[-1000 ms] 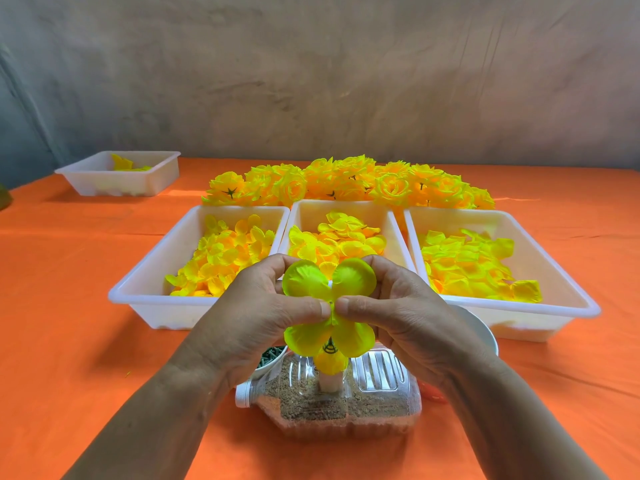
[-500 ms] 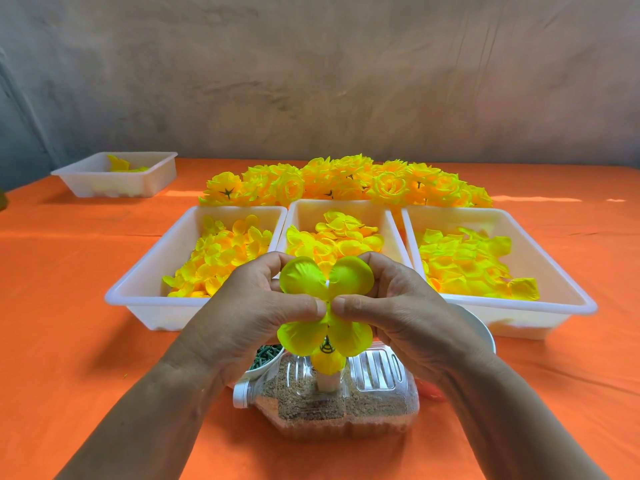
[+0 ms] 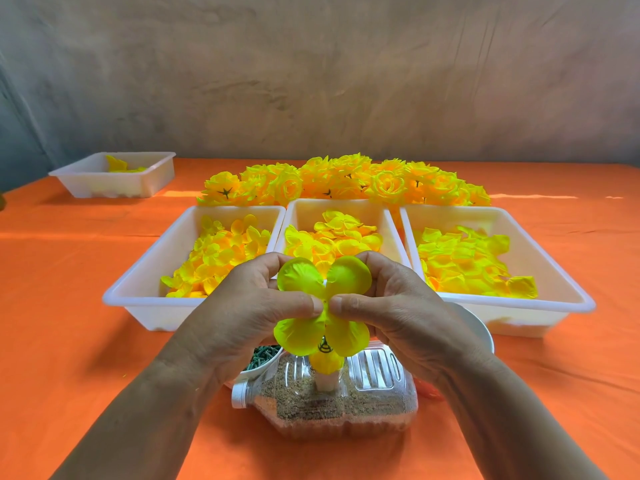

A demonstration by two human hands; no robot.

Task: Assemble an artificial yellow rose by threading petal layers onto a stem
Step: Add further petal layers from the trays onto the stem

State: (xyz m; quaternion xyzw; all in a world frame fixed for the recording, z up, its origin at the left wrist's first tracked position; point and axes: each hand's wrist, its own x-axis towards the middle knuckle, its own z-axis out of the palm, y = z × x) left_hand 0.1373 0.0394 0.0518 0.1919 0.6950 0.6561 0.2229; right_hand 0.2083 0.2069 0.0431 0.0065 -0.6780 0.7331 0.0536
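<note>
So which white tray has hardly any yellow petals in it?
The white plastic tray standing alone at the far left: only a few yellow petals show inside, while the three trays in a row hold heaps.

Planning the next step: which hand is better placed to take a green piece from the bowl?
Left, likely. The bowl sits just under the left hand; the right hand would have to cross the petal layer.

Up top, a rough grey-brown wall [image 3: 311,81], mottled and streaked, shading to blue-grey at the far left. Below it, the worktop [image 3: 62,323] spans the full width under a bright orange cloth [image 3: 571,375], lightly creased. Thin bands of light [image 3: 540,196] cross the cloth near the back edge, and another runs along the left side.
</note>
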